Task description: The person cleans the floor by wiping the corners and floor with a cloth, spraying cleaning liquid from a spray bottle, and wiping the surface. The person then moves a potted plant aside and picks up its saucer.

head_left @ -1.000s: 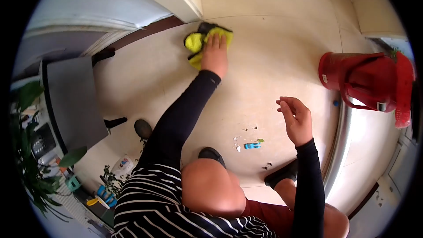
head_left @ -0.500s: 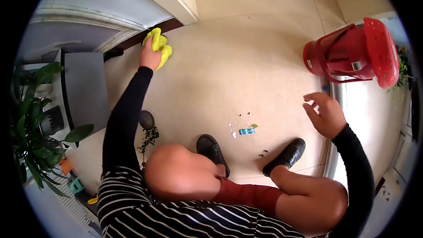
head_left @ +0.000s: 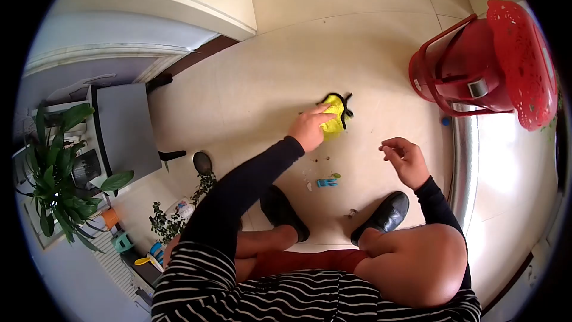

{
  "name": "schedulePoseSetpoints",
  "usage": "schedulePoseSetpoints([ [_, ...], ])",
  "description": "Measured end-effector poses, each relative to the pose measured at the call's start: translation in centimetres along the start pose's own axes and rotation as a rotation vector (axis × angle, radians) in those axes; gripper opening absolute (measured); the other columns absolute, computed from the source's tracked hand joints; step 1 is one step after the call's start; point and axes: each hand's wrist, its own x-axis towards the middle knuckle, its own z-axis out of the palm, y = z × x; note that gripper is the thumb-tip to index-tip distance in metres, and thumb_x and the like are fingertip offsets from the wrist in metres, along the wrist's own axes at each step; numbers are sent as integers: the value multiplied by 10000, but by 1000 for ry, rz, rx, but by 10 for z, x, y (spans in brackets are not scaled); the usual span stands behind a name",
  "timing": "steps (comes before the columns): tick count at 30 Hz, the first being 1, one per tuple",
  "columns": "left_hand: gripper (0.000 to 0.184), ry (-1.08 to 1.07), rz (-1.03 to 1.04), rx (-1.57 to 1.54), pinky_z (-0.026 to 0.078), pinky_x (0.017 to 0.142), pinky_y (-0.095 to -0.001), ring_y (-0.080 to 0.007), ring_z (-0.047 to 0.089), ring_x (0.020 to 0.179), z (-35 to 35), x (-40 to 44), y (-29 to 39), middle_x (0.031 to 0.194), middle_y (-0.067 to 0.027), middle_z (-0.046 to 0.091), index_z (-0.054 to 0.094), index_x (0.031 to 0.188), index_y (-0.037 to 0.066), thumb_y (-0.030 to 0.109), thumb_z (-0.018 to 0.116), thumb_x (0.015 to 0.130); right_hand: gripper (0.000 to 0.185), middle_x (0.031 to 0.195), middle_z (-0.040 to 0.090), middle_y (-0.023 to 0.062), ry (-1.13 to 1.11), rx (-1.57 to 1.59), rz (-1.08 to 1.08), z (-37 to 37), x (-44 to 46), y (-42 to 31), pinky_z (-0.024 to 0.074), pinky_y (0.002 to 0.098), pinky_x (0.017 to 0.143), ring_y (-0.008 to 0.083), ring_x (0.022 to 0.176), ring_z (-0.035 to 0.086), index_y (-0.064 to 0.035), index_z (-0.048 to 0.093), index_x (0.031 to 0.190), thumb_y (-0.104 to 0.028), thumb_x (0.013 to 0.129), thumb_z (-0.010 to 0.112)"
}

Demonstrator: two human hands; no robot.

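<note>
A yellow cloth with black edging (head_left: 333, 114) lies bunched on the beige floor (head_left: 268, 71). My left hand (head_left: 310, 129) presses on its left side, fingers over the fabric. Off to the right, my right hand (head_left: 404, 158) hangs above the floor with its fingers curled; whether anything is between them is too small to tell. Below the cloth, nearer my feet, are a small blue piece (head_left: 327, 183), a green leaf (head_left: 336, 175), white fragments (head_left: 308, 186) and dark specks.
A red bucket-like container (head_left: 465, 68) with a red lacy cover stands at the right, beside a metal rail (head_left: 465, 167). A grey stool (head_left: 126, 131) and a leafy plant (head_left: 59, 173) are at the left. My black shoes (head_left: 390, 211) flank the debris.
My left hand and the yellow cloth have moved from beside the left wall to the middle of the floor. My right hand has shifted slightly left.
</note>
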Motion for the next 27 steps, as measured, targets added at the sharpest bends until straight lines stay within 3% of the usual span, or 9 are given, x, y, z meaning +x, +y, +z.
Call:
schedulePoseSetpoints([
  [4, 490, 458, -99, -98, 494, 987, -388, -357, 651, 1087, -51, 32, 11, 1117, -189, 699, 746, 1102, 93, -121, 517, 724, 231, 957, 730, 111, -38, 127, 27, -3, 8, 5, 531, 270, 745, 134, 820, 667, 69, 639, 1105, -114, 966, 619],
  [7, 522, 724, -93, 113, 471, 1020, -385, -359, 635, 1144, -120, 70, -41, 1179, -193, 689, 700, 1196, 80, -87, 519, 736, 232, 973, 734, 114, -17, 151, 62, -14, 2, 10, 533, 274, 747, 128, 802, 656, 69, 635, 1103, -116, 965, 611],
  [12, 516, 540, -353, 126, 449, 1036, -401, -395, 565, 1232, -149, 178, -147, 1385, -203, 570, 586, 1368, 133, 114, 533, 855, 218, 963, 734, 104, -3, 162, 61, -23, -7, 24, 527, 270, 737, 122, 792, 649, 66, 637, 1098, -96, 955, 613],
  [14, 570, 594, -766, 144, 420, 1049, -461, -403, 510, 1278, -129, 217, -147, 1478, -123, 502, 524, 1436, 217, 200, 551, 867, 204, 952, 734, 101, 4, 153, 59, -23, -10, 22, 520, 266, 723, 116, 775, 645, 64, 644, 1081, -92, 952, 618],
  [17, 618, 665, -694, 564, 393, 1048, -528, -354, 513, 1281, -93, 240, -121, 1427, -87, 547, 456, 1477, 305, 305, 547, 866, 185, 926, 735, 95, 7, 128, 47, -23, -16, 18, 514, 263, 704, 111, 755, 643, 58, 655, 1058, -86, 947, 624],
  [22, 431, 439, -304, 472, 426, 961, -557, -319, 488, 1279, -64, 270, -87, 1403, -60, 539, 656, 1249, 310, 208, 552, 843, 160, 933, 730, 106, -11, 182, 49, -19, -21, 26, 526, 265, 715, 128, 762, 650, 45, 648, 1066, -57, 947, 614],
  [24, 404, 393, -148, 399, 299, 1096, -594, -331, 403, 1386, -37, 258, -71, 1448, -69, 532, 677, 1224, 323, 233, 593, 839, 163, 955, 724, 117, -23, 233, 54, -17, -19, 31, 536, 278, 737, 142, 795, 655, 43, 638, 1080, -57, 956, 604],
  [25, 403, 631, 122, 666, 410, 925, -558, -305, 543, 1260, -14, 250, -71, 1294, -37, 658, 718, 1148, 322, 188, 637, 777, 164, 968, 720, 122, -37, 231, 45, -16, -18, 25, 542, 290, 749, 149, 821, 657, 40, 633, 1088, -60, 963, 596],
  [27, 429, 379, 142, 463, 314, 1075, -590, -311, 442, 1377, -2, 209, -29, 1423, -45, 569, 700, 1175, 278, 150, 647, 769, 183, 975, 719, 113, -42, 204, 40, -11, -17, 19, 472, 255, 678, 129, 768, 623, 32, 642, 1086, -100, 967, 596],
])
